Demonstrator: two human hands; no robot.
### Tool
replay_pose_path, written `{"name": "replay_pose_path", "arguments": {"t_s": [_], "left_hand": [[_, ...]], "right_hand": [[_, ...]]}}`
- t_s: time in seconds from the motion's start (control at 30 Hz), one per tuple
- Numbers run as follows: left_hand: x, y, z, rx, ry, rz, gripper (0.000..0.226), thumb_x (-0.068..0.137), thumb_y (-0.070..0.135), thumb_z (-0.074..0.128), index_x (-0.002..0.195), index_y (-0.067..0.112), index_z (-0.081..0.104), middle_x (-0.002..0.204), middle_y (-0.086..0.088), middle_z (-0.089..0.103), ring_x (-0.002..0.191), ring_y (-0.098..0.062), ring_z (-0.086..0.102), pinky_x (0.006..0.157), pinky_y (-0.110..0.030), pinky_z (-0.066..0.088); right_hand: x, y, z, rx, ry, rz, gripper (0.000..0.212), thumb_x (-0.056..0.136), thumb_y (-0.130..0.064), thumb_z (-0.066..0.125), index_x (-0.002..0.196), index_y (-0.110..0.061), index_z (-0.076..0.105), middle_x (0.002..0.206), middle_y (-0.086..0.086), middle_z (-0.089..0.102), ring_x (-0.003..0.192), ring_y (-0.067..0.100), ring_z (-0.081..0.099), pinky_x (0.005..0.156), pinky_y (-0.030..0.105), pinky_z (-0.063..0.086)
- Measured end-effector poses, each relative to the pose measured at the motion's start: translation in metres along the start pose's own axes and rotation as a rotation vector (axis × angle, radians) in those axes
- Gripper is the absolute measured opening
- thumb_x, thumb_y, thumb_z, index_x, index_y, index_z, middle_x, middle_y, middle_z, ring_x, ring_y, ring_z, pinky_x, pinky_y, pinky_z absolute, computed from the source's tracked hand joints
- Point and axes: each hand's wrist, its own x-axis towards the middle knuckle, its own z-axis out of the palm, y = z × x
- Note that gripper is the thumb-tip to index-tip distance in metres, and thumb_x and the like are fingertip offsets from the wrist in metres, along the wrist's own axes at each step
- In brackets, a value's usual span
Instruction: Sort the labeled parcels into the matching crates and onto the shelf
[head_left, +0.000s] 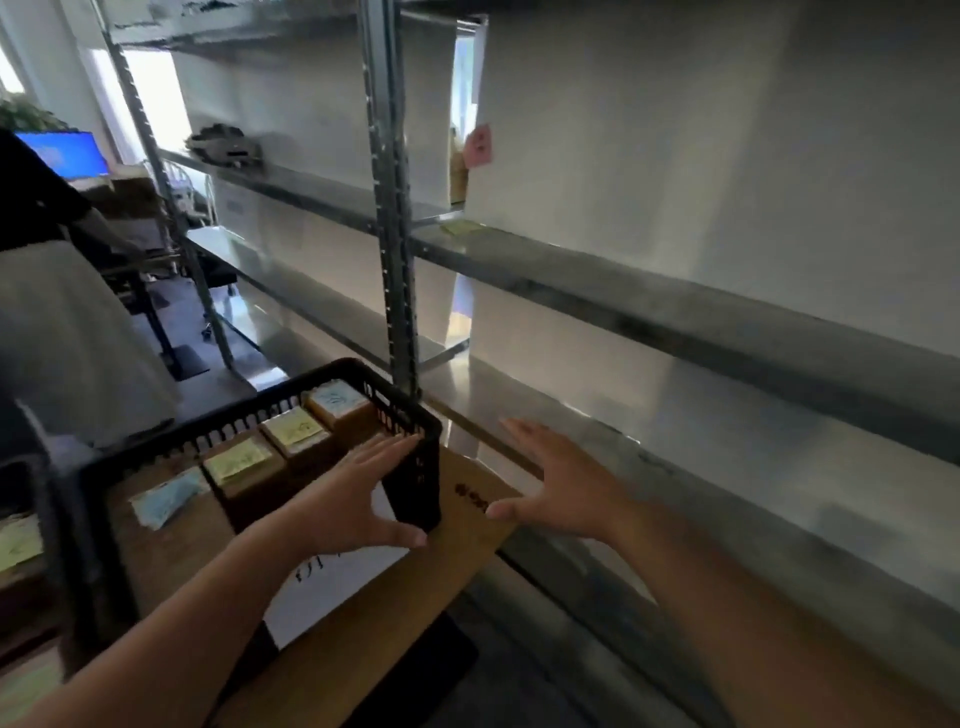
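Note:
A black slotted crate (332, 379) stands on a large cardboard box (415, 582). Inside it lie several brown parcels with notes on top: yellow ones (291, 428) and blue ones (337, 397). My left hand (358, 499) hovers spread over the crate's near right corner, fingers straight, thumb near the rim. My right hand (561, 483) is spread open to the right of the crate, above the box edge, holding nothing. The metal shelf (649, 306) runs in front of me.
A pink note (478, 145) hangs beside the shelf upright (395, 234), and a yellow note (460, 227) lies on the shelf board. A dark object (223, 145) sits on the far shelf. Another person (47, 260) stands at left by a blue monitor (62, 150).

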Motion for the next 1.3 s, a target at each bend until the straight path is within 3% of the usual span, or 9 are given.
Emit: {"name": "replay_pose_path", "arguments": {"t_s": [0.13,0.33,0.47,0.6,0.7,0.8,1.0,1.17,1.3], "left_hand": [[0.028,0.08,0.044,0.0,-0.04,0.096,0.118,0.063,0.075,0.073,0.156,0.047,0.005,0.164,0.018,0.009,0.151,-0.01,0.005,0.123,-0.046,0.018],[0.075,0.193,0.111,0.009,-0.124,0.238,0.121,0.062,0.072,0.08,0.158,0.038,0.015,0.164,0.01,0.019,0.149,-0.011,0.018,0.118,-0.031,0.023],[0.101,0.262,0.154,-0.03,-0.217,0.309,0.131,0.045,0.096,0.06,0.156,0.044,0.013,0.165,0.012,0.016,0.15,-0.011,0.019,0.122,-0.044,0.027],[0.125,0.328,0.201,-0.019,-0.334,0.41,0.117,0.061,0.082,0.072,0.155,0.047,0.012,0.164,0.014,0.016,0.146,-0.013,0.024,0.12,-0.041,0.03],[0.144,0.38,0.235,0.043,-0.377,0.503,0.116,0.071,0.065,0.079,0.159,0.034,0.011,0.166,0.009,0.013,0.151,-0.017,0.017,0.122,-0.043,0.023],[0.163,0.427,0.267,0.07,-0.427,0.592,0.115,0.072,0.065,0.077,0.16,0.034,0.009,0.167,0.008,0.008,0.154,-0.014,0.006,0.124,-0.038,0.015],[0.194,0.508,0.33,0.012,-0.574,0.693,0.118,0.063,0.085,0.065,0.156,0.049,0.001,0.168,0.011,0.0,0.153,-0.007,-0.002,0.121,-0.034,0.012],[0.199,0.564,0.375,0.03,-0.636,0.74,0.117,0.063,0.09,0.058,0.157,0.049,0.002,0.168,0.009,0.004,0.154,-0.01,0.0,0.121,-0.037,0.015],[0.196,0.601,0.405,0.049,-0.679,0.748,0.115,0.064,0.089,0.053,0.158,0.047,0.001,0.168,0.008,0.005,0.155,-0.016,0.003,0.121,-0.04,0.017]], "right_hand": [[-0.065,0.056,-0.036,-0.022,0.032,0.099,0.116,0.071,-0.084,0.071,0.161,-0.054,0.004,0.173,-0.021,0.005,0.158,0.011,0.011,0.125,0.051,0.026],[-0.169,0.142,-0.073,-0.001,0.195,0.26,0.123,0.06,-0.097,0.065,0.161,-0.051,0.013,0.17,-0.023,0.016,0.153,0.007,0.023,0.115,0.03,0.023],[-0.241,0.187,-0.094,-0.007,0.265,0.372,0.113,0.066,-0.089,0.069,0.157,-0.054,0.015,0.169,-0.021,0.021,0.151,0.008,0.028,0.11,0.024,0.024],[-0.31,0.221,-0.109,0.044,0.309,0.522,0.118,0.063,-0.089,0.067,0.161,-0.049,0.014,0.172,-0.017,0.018,0.154,0.012,0.025,0.122,0.04,0.032],[-0.353,0.244,-0.12,0.048,0.342,0.608,0.113,0.075,-0.079,0.072,0.165,-0.042,0.015,0.173,-0.012,0.014,0.156,0.013,0.021,0.127,0.04,0.026],[-0.395,0.264,-0.131,0.054,0.398,0.695,0.107,0.081,-0.072,0.074,0.165,-0.042,0.014,0.173,-0.013,0.014,0.156,0.013,0.02,0.127,0.038,0.024],[-0.475,0.293,-0.148,0.098,0.527,0.892,0.122,0.064,-0.097,0.058,0.164,-0.041,0.018,0.17,-0.013,0.021,0.151,0.011,0.028,0.124,0.037,0.03],[-0.526,0.321,-0.158,0.059,0.563,1.019,0.101,0.086,-0.062,0.075,0.164,-0.02,0.026,0.162,0.0,0.033,0.148,0.021,0.034,0.122,0.035,0.03],[-0.565,0.349,-0.157,0.17,0.623,1.075,0.105,0.085,-0.057,0.079,0.166,-0.027,0.02,0.164,-0.007,0.026,0.149,0.016,0.032,0.124,0.036,0.029]]}}
